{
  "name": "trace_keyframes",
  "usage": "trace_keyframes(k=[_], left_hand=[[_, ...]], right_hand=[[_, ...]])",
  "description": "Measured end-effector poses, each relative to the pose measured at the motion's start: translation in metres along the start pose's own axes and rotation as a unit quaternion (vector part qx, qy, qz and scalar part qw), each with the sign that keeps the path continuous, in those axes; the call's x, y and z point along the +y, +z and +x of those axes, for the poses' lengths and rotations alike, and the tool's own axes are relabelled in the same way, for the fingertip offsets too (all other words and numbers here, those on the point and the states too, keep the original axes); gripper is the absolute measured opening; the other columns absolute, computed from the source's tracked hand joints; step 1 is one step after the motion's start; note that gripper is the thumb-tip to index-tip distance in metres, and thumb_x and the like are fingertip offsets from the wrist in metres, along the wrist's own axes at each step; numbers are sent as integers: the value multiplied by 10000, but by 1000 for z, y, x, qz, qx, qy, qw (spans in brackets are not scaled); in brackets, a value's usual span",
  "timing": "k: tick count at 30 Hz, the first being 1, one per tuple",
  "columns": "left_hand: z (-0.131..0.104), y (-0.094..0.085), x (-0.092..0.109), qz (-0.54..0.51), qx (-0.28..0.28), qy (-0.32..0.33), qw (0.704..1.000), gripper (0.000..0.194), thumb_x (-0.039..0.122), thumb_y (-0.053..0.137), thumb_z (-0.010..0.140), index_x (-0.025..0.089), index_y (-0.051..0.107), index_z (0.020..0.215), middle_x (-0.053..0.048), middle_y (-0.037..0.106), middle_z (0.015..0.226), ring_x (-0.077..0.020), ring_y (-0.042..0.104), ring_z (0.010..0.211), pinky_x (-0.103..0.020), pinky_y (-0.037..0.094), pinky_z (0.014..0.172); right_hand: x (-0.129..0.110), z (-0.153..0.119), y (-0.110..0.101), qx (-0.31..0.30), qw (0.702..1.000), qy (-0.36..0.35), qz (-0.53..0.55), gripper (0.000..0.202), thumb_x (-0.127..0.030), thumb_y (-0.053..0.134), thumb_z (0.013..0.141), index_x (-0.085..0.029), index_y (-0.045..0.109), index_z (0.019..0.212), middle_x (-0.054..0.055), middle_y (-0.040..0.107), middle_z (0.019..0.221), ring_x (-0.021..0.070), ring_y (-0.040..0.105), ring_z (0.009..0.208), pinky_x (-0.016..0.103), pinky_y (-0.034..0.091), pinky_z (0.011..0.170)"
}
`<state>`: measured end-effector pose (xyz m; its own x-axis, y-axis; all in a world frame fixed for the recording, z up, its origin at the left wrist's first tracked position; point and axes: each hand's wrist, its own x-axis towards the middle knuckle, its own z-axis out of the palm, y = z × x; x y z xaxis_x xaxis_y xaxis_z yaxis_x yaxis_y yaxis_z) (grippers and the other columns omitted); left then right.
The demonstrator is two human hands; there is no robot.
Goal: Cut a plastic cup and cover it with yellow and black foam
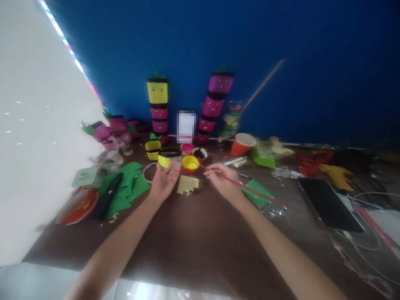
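My left hand (164,182) is closed around a small clear cup (165,161) with a black rim and a patch of yellow on its side. A long red paintbrush (253,191) is pinched in my right hand (226,180). Its tip reaches into a small orange cup of yellow paint (189,163), between my two hands. Behind that stand a cup of dark paint (200,154) and a pink paint pot (187,148). A yellow cup with black edges (153,149) is behind my left hand. A pale sheet of paper (188,185) lies in front of the paint.
Stacked purple and yellow face cups (157,92) stand against the blue wall. Green paper (133,179), black scissors or a similar dark tool (109,196) and a red lid (78,207) are left. A tablet (331,204), cables and a yellow glue gun (337,175) lie right.
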<state>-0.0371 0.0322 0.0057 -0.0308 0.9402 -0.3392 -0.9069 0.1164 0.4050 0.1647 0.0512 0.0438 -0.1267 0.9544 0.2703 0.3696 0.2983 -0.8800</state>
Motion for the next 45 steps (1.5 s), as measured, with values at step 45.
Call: trace_keyframes(k=[45], left_hand=[[1, 6, -3, -27, 22, -10, 999, 397, 391, 337, 927, 87, 570, 1033, -143, 657, 932, -183, 673, 881, -279, 562, 787]], right_hand=[[3, 7, 6, 34, 986, -95, -134, 116, -191, 564, 664, -193, 671, 709, 21, 696, 710, 156, 625, 613, 267, 500, 617]])
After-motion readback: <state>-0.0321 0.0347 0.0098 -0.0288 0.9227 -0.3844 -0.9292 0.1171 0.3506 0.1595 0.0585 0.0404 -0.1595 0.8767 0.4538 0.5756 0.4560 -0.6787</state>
